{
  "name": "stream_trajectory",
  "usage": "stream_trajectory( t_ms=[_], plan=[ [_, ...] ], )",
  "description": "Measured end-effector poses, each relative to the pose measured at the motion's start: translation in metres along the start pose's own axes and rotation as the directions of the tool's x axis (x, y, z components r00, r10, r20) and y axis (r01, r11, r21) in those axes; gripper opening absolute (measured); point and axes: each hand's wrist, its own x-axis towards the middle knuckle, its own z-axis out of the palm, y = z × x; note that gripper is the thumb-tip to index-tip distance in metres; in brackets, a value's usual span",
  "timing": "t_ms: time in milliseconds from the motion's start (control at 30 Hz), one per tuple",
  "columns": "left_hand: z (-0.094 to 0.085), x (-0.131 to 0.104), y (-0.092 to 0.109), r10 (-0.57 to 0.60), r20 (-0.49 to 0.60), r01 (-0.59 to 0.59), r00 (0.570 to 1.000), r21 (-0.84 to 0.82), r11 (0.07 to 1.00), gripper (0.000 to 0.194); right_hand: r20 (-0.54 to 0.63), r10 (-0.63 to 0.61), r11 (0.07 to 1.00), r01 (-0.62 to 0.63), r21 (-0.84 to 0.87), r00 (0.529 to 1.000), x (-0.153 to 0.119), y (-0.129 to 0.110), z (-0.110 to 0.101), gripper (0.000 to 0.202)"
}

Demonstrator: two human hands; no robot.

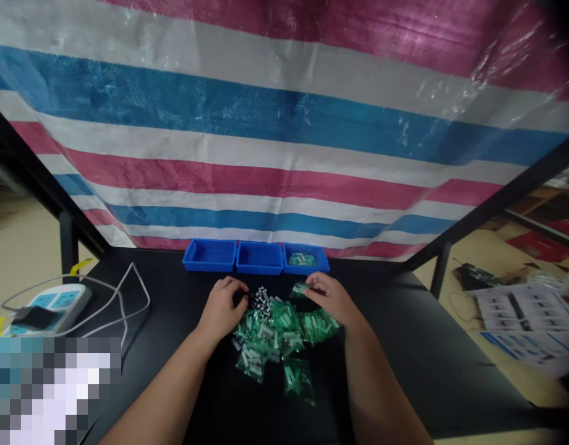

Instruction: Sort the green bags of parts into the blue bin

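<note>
A heap of small green plastic bags [279, 337] filled with metal screws lies on the black table [173, 383]. Loose silver screws [262, 298] sit at the far edge of the heap. My left hand [224, 308] rests curled on the table, its fingertips at the loose screws. My right hand [327, 296] pinches one green bag [299, 288] at the heap's far right. Three blue bins stand in a row behind: the left bin [209, 255] and middle bin [260, 257] look bare, the right bin [307, 258] holds a green bag.
A white power strip [50, 304] with a black plug and white cables [127, 296] lies at the table's left. A striped red, white and blue tarp [284, 136] hangs behind the bins. Black frame legs [68, 244] flank the table. Papers [526, 315] lie on the floor at right.
</note>
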Motion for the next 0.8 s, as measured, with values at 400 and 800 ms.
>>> stream_trajectory(
  t_ms=[400,800],
  plan=[
    [0.004,-0.001,-0.011,-0.071,0.038,0.071,0.997,0.02,0.997,0.032,-0.576,0.061,0.998,-0.065,0.013,0.815,0.026,0.016,0.012,0.045],
    [0.003,0.003,-0.016,-0.08,0.09,0.082,0.993,-0.026,0.996,0.033,0.371,-0.051,0.922,0.186,-0.338,0.927,-0.003,-0.018,0.026,0.028]
  ],
)
